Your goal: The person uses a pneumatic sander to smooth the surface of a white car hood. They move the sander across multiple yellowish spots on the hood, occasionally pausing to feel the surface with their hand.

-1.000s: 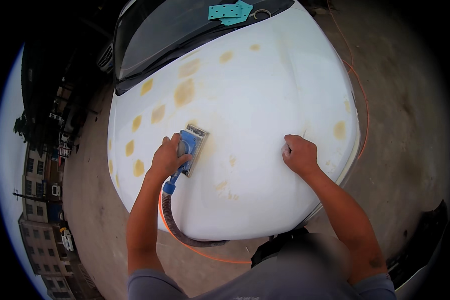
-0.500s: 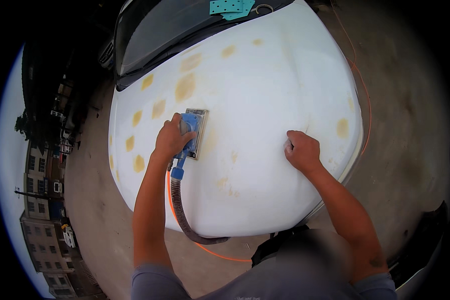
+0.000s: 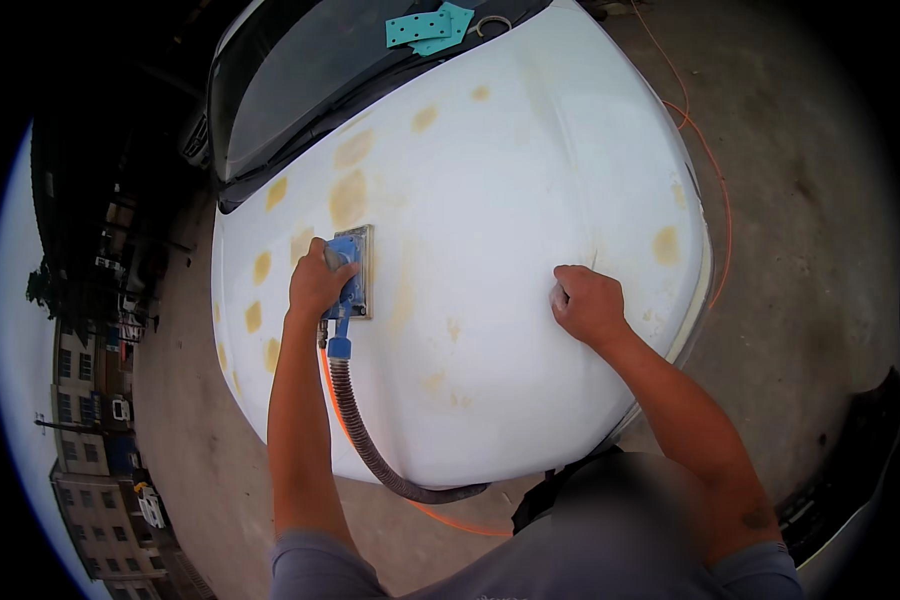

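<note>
My left hand (image 3: 318,282) is wrapped around a blue sander (image 3: 348,268) with a flat rectangular pad. The pad lies on the white car hood (image 3: 490,240), left of the middle, next to yellowish patches showing through the surface. From the sander's near end a ribbed dark hose (image 3: 355,420) curves back toward my body, with an orange air line (image 3: 332,390) beside it. My right hand (image 3: 588,305) is closed in a fist and rests on the right part of the hood. Its fingers look dusty, and no object shows in them.
Turquoise perforated sanding sheets (image 3: 430,28) lie at the windshield's base beside a ring-shaped item (image 3: 494,24). An orange hose (image 3: 722,190) trails over the ground to the right. A dark panel (image 3: 840,470) stands at the lower right. Buildings and parked vehicles show at far left.
The sander in my left hand has slid left and slightly toward the windshield across the hood. My right fist stays at about the same spot. The view has turned a little.
</note>
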The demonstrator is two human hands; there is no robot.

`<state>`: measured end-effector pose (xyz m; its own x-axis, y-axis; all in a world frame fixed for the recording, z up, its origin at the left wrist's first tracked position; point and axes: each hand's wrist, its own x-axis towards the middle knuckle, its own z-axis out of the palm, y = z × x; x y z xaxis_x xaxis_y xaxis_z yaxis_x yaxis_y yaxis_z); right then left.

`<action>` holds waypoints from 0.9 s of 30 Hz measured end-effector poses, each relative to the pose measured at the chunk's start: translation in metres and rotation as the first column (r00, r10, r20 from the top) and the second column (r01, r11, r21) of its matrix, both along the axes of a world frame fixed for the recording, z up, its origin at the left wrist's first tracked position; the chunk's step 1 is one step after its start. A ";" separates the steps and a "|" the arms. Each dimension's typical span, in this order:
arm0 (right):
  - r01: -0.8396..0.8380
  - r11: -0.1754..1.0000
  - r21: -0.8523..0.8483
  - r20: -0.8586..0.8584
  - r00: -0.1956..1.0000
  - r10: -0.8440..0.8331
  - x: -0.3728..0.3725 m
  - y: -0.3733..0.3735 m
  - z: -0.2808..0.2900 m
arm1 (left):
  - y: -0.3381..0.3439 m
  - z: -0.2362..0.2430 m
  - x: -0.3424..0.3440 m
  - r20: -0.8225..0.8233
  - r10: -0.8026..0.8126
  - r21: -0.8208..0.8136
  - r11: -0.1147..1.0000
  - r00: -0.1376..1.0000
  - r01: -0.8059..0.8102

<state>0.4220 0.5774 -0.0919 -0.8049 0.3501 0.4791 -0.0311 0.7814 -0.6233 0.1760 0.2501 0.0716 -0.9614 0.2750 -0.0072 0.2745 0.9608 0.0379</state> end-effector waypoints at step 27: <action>-0.023 1.000 -0.017 0.005 1.000 0.023 0.003 -0.002 0.002 | 0.001 0.006 0.001 0.074 0.087 0.022 0.996 0.993 -0.089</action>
